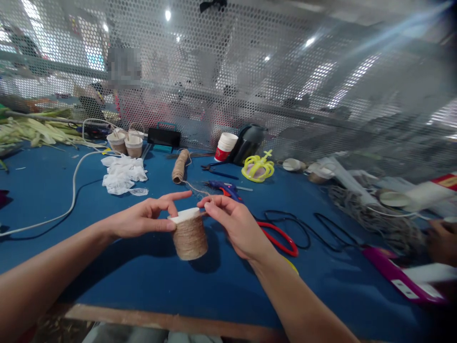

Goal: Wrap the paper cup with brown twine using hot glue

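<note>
A paper cup wrapped in brown jute twine [190,234] is held upside down above the blue table [107,267]. My left hand [150,217] grips the cup at its white rim, thumb and fingers closed on it, forefinger stretched out. My right hand [233,224] pinches the twine strand at the cup's top edge. The strand runs back to a twine spool [179,166] lying farther back on the table.
Behind lie a blue glue gun [223,187], a yellow crown [258,167], stacked paper cups [225,146], two wrapped cups [126,141], white cloth [122,174], a white cable [73,190] and red-handled scissors [280,237]. Another person's hand [442,240] is at right. A perforated screen [250,71] backs the table.
</note>
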`<state>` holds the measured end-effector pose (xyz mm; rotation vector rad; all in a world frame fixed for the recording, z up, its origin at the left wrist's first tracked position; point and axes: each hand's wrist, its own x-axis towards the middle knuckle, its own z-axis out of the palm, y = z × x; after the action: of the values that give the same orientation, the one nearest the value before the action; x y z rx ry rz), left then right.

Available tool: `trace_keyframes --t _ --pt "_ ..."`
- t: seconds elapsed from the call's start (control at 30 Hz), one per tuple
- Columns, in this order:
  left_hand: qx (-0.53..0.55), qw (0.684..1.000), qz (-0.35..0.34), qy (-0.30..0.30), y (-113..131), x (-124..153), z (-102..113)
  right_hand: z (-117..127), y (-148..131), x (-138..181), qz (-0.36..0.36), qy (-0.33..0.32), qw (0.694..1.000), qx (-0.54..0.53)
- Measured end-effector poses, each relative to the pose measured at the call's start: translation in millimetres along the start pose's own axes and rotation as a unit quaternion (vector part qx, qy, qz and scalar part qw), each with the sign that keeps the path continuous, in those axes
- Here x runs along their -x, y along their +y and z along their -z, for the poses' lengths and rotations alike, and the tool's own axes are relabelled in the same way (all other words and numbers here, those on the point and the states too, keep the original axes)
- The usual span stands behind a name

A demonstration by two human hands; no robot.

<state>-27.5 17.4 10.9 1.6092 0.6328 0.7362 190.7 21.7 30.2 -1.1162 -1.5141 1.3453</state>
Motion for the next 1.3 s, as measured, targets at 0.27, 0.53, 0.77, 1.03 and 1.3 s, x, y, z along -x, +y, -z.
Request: trace_keyframes --t 0.27,0.53,0.77,1.03,1.3 --pt "0.010 1.000 -0.001 -0.001 -3 2 2 -4 5 -1 0.010 -0.003 1.000 -0.018" --pt "0.066 0.998 -0.016 -0.011 -6 1 3 -7 11 0 0.014 -0.047 0.996 -0.069" --pt "0.127 0.991 -0.030 -0.023 -10 0 4 -7 13 -1 -0.026 -0.088 0.987 -0.132" --pt "0.031 0.999 0.006 0.001 -5 -1 6 -3 10 -4 0.038 -0.061 0.997 -0.015" --pt "-0.165 0.984 -0.001 0.064 -7 -7 -16 -7 14 -5 0.123 -0.071 0.978 0.155"
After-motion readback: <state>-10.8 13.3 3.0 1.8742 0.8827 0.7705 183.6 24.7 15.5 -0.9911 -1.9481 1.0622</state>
